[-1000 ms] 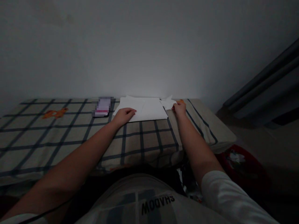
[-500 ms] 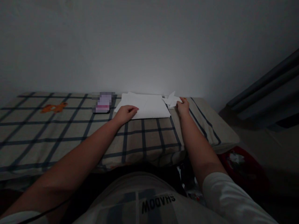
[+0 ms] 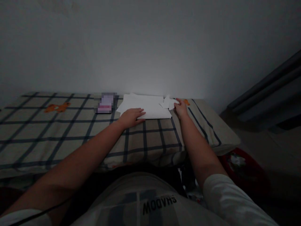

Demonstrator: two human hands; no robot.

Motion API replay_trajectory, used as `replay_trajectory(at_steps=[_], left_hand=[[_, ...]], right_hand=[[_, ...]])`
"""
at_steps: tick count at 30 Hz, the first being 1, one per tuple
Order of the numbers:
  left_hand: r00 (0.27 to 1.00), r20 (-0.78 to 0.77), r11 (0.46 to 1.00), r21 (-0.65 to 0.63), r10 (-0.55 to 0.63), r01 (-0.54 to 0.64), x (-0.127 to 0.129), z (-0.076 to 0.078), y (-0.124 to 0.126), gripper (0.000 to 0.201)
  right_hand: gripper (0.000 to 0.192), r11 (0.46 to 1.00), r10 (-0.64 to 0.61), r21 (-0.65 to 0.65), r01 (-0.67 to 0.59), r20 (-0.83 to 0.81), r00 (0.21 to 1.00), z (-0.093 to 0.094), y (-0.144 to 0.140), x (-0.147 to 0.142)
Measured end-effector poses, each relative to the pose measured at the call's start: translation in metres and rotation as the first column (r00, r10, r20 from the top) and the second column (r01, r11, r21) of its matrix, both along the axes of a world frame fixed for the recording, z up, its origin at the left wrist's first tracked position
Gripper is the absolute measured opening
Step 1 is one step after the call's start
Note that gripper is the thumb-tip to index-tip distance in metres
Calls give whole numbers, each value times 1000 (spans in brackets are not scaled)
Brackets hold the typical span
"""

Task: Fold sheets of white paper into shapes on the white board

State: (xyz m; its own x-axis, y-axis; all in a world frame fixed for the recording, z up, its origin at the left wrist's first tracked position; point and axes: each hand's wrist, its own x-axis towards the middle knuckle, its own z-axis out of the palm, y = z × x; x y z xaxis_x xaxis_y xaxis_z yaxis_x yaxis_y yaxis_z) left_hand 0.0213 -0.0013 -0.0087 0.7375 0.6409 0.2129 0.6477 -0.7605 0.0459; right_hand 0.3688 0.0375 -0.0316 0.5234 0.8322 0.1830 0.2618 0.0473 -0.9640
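A white paper pad (image 3: 150,105) with a perforated-looking front edge lies flat against the wall side of the checked cloth. My left hand (image 3: 132,117) rests on its front left part, fingers stretched and a little apart, holding nothing. Over the pad's right edge is a folded white paper shape (image 3: 168,102) with several pointed flaps. My right hand (image 3: 181,108) pinches this folded paper at its right side between thumb and fingers. Some of the fingertips are hidden in the dim light.
Left of the pad lies a phone (image 3: 105,103), its screen blurred out. Orange bear figures (image 3: 57,107) mark the checked cloth (image 3: 70,131). A grey wall (image 3: 150,47) rises directly behind. At the lower right, a red basin or bin (image 3: 246,166) holds pale scraps.
My right hand has moved slightly left with the folded paper, which is turned differently and overlaps the pad more. My left hand has shifted right, and its fingers have spread out.
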Motion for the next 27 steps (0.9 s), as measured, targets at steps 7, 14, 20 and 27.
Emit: replay_trajectory(at_steps=[7, 14, 20, 27], left_hand=[[998, 51, 999, 13, -47, 46, -11, 9, -1, 72], [998, -57, 1000, -17, -7, 6, -22, 19, -3, 61], [968, 38, 968, -3, 249, -249, -9, 20, -15, 48], [888, 275, 928, -178, 368, -328, -6, 12, -20, 57]], right_hand=[[56, 1000, 3, 12, -3, -4, 1000, 2, -3, -3], [56, 1000, -6, -11, 6, 6, 1000, 22, 3, -26], [50, 996, 21, -91, -9, 136, 990, 28, 34, -54], [55, 989, 25, -144, 32, 378, 925, 28, 37, -61]])
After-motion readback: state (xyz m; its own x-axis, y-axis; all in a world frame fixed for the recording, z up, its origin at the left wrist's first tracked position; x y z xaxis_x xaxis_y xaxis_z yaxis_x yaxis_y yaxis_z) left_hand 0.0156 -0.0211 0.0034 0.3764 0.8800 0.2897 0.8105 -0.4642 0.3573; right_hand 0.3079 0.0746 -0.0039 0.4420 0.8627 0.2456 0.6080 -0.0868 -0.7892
